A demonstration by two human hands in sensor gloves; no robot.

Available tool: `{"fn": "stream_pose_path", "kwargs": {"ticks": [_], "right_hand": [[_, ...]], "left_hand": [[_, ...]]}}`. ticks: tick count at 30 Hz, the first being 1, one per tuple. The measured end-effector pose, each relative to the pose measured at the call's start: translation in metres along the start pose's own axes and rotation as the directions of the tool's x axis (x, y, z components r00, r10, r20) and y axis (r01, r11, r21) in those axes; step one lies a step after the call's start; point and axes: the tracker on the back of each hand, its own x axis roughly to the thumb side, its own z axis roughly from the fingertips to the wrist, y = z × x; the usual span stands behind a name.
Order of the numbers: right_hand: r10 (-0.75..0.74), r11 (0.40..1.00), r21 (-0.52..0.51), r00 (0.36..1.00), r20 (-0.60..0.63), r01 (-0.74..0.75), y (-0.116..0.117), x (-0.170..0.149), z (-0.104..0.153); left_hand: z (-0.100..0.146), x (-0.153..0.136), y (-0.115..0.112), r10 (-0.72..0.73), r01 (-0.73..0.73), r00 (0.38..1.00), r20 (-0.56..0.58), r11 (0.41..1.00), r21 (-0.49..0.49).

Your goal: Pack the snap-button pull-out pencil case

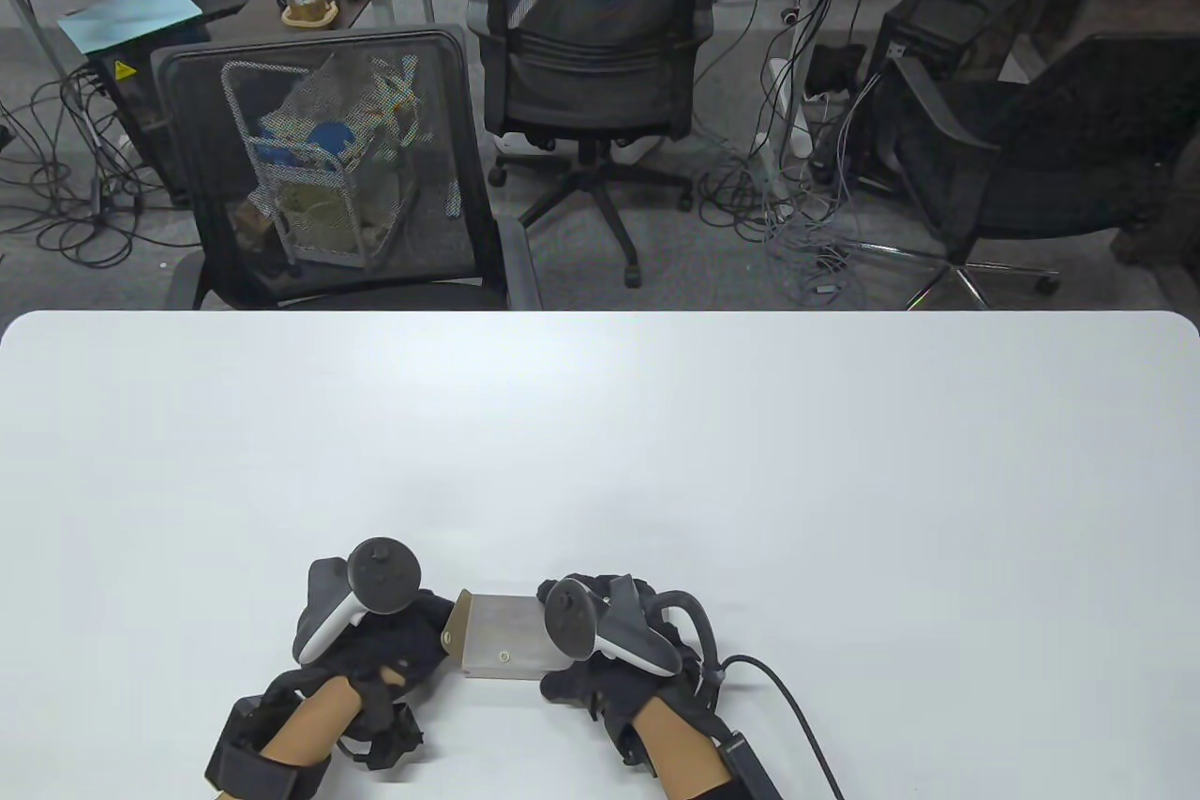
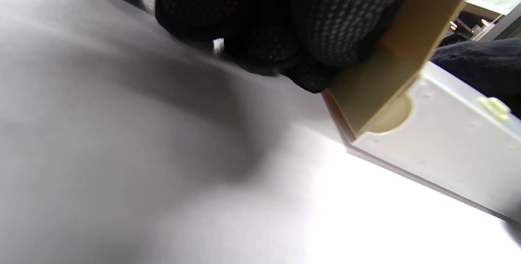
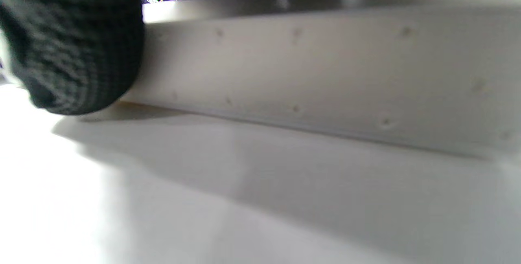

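The pencil case is a pale grey box with a snap button on its near side. It lies on the white table near the front edge, between my hands. A tan inner drawer end sticks out of its left side. My left hand holds that tan end; in the left wrist view its fingers press on the tan drawer beside the grey sleeve. My right hand grips the case's right end; the right wrist view shows a finger against the sleeve.
Beyond the table's far edge stand black mesh office chairs, a wire cart and floor cables.
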Motion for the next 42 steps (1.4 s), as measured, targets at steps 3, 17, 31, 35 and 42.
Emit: {"fn": "stream_pose_path", "kwargs": {"ticks": [3, 17, 31, 35, 42], "right_hand": [[0.001, 1.0, 0.002, 1.0, -0.001, -0.001, -0.001, 0.0, 0.0], [0.018, 1.0, 0.0, 1.0, 0.001, -0.018, -0.001, 0.001, 0.002], [0.027, 1.0, -0.001, 1.0, 0.001, -0.027, 0.0, 0.003, 0.002], [0.027, 1.0, -0.001, 1.0, 0.001, -0.027, 0.0, 0.003, 0.002], [0.03, 1.0, 0.0, 1.0, 0.0, -0.03, 0.0, 0.004, 0.003]], "left_hand": [[0.002, -0.002, -0.002, 0.039, -0.038, 0.999, 0.005, 0.999, -0.033], [0.013, 0.02, -0.014, -0.019, 0.027, 0.992, -0.128, 0.997, 0.068], [0.014, 0.031, -0.018, -0.12, 0.137, 0.979, -0.167, 0.986, 0.094], [0.014, 0.032, -0.018, -0.128, 0.146, 0.977, -0.17, 0.985, 0.096], [0.014, 0.035, -0.019, -0.148, 0.168, 0.972, -0.183, 0.981, 0.098]]}}
